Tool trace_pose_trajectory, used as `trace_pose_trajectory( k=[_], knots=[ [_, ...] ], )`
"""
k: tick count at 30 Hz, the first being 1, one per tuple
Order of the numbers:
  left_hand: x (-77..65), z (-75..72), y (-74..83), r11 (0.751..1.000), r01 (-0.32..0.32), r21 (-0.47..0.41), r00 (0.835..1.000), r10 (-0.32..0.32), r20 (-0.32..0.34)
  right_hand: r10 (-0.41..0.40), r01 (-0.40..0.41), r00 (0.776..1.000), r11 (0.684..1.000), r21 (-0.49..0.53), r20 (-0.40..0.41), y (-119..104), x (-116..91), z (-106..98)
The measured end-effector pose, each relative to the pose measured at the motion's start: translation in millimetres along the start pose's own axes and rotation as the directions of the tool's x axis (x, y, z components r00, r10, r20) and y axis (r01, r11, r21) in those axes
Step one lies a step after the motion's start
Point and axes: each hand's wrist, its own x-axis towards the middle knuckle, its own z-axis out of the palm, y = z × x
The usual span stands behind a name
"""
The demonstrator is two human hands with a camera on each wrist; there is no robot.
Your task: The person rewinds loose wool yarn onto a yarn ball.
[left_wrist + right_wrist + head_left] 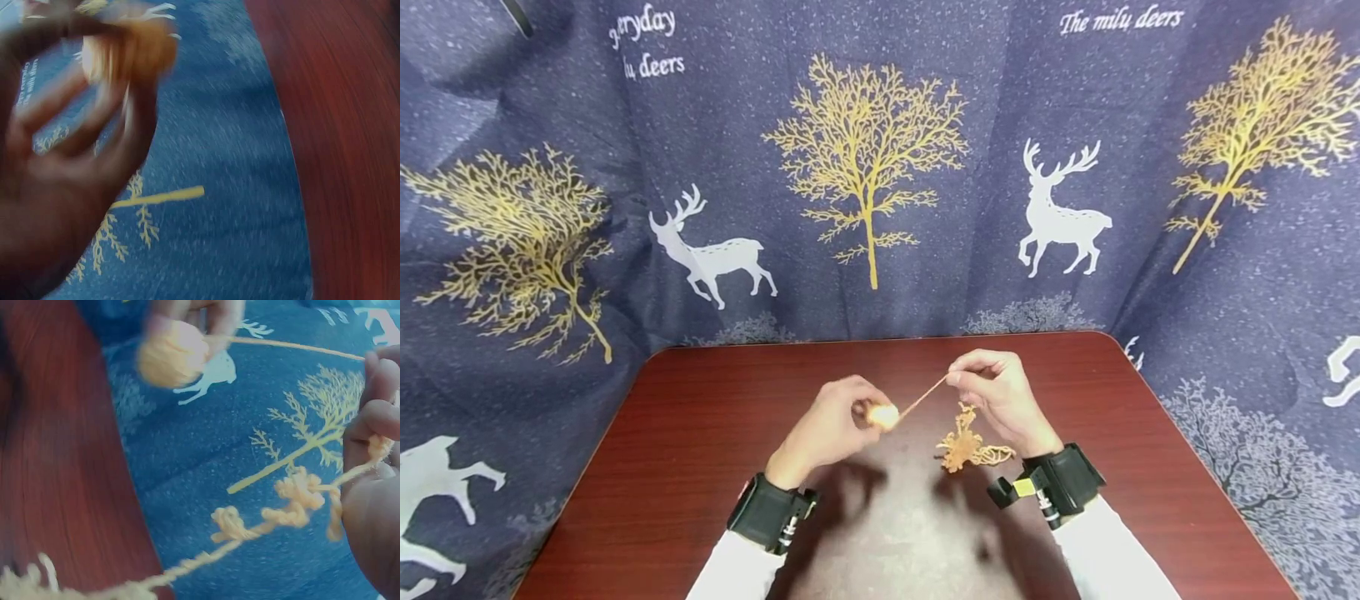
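Note:
A small ball of yellow-orange yarn (172, 356) is pinched between the thumb and fingers of my left hand (831, 421). In the left wrist view the yarn ball (131, 50) is blurred. From it a taut strand (925, 395) runs up and right to my right hand (1000, 396), which pinches it between thumb and fingertips. Below the right hand hangs a loose tangle of the same yarn (962, 446). Knotted clumps (300, 490) show along that tangle in the right wrist view, where its upper part passes through the right hand (378, 456).
A reddish-brown table (700, 425) with rounded far corners lies under both hands, with bright glare near its front middle. Behind and beside it hangs a blue cloth (917, 275) printed with deer and trees. Black camera straps (767, 512) circle both wrists.

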Motion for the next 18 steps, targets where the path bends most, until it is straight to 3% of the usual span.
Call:
trace_pose_trajectory(
  k=[2,4,7,9,13,15,18],
  knots=[
    [-0.3,-1.0,6.0,0.991,-0.013,-0.137,0.987,0.035,0.157,0.020,-0.015,0.999,0.994,0.112,-0.044,3.3,3.3,-1.9],
    [-0.3,-1.7,12.1,0.955,-0.015,-0.296,0.960,0.096,0.262,0.044,-0.029,0.995,0.986,0.163,-0.086,7.3,6.4,-3.1],
    [0.7,-2.2,19.1,0.862,-0.033,-0.506,0.935,0.206,0.289,0.096,-0.069,0.987,0.978,0.197,-0.132,14.9,10.0,-3.4],
    [1.9,-3.0,22.7,0.794,-0.069,-0.604,0.939,0.257,0.230,0.117,-0.089,0.982,0.979,0.183,-0.149,20.5,11.1,-2.1],
    [6.2,-4.8,28.5,0.713,-0.192,-0.674,0.961,0.275,0.018,0.147,-0.135,0.975,0.988,0.080,-0.166,32.0,10.8,3.9],
    [8.4,-4.8,30.2,0.692,-0.242,-0.681,0.965,0.244,-0.096,0.177,-0.178,0.970,0.984,0.007,-0.164,37.6,9.5,7.4],
    [10.8,-4.2,31.6,0.687,-0.288,-0.667,0.955,0.153,-0.254,0.225,-0.244,0.964,0.960,-0.137,-0.139,45.0,5.7,11.7]
  ],
)
